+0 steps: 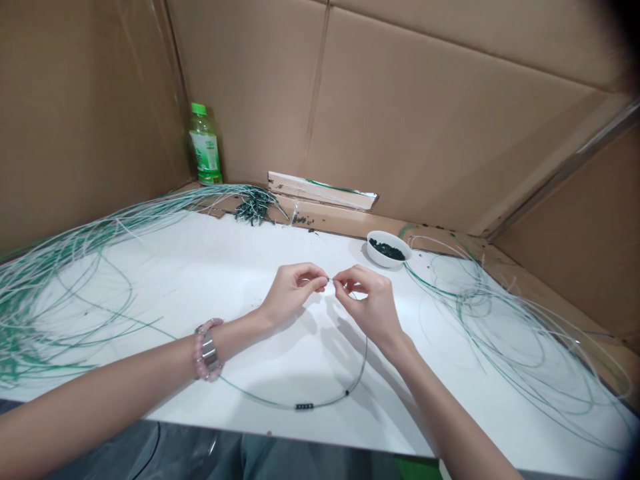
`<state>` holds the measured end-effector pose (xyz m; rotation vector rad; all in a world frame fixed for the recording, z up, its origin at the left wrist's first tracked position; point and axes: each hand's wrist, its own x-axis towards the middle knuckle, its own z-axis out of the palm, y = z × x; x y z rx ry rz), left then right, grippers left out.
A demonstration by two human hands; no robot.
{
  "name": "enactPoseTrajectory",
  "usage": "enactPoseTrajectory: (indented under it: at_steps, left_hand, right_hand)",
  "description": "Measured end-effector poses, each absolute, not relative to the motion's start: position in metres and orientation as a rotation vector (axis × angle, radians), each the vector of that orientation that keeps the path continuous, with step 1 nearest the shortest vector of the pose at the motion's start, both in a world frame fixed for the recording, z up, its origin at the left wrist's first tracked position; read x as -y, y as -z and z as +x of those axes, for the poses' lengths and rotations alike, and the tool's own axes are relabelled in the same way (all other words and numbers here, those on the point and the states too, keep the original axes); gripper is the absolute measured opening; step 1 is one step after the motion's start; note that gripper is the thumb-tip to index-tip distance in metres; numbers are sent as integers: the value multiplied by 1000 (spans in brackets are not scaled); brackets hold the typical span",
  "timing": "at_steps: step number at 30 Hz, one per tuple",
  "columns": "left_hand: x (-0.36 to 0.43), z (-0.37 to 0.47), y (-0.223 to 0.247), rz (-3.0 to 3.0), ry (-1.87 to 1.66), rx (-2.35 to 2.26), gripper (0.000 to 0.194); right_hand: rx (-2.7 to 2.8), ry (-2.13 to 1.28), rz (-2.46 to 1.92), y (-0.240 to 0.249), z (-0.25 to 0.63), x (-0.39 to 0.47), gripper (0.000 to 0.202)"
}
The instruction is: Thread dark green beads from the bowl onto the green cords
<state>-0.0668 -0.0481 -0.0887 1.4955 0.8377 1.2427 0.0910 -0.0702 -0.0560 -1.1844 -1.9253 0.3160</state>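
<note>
Above the white table, my left hand (297, 290) and my right hand (367, 300) meet fingertip to fingertip, both closed in a pinch. A tiny dark piece (329, 280), which looks like a bead, shows at the left fingertips. From the right hand a thin greenish cord (365, 357) curves down to the front of the table, then runs left beneath my left forearm. On it sit a short row of black beads (305, 407) and a single black bead (347, 393). The cord's tip is too small to make out between the fingers.
A white bowl (373, 255) of dark green beads stands behind my right hand. Bundled green and white cords (75, 260) spread over the left side. More loose cords (500, 320) coil at the right. A green bottle (205, 150) stands by the cardboard wall (400, 113).
</note>
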Motion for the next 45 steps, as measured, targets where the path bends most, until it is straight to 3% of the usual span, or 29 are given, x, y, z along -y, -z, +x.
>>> enactPoseTrajectory:
  at_steps: [25,35,45]
  left_hand:
    - [47,-68,91,1661,-1237,-881,12]
    - [44,-69,93,1686,-1223,-918,18]
    - [38,-72,90,1848,-1322,-1025,17]
  right_hand:
    - [2006,-194,-1143,57,89,71,14]
    - [1827,-567,-1206,62,90,67,10]
    - [1960,-534,-1404,65,102,56,7]
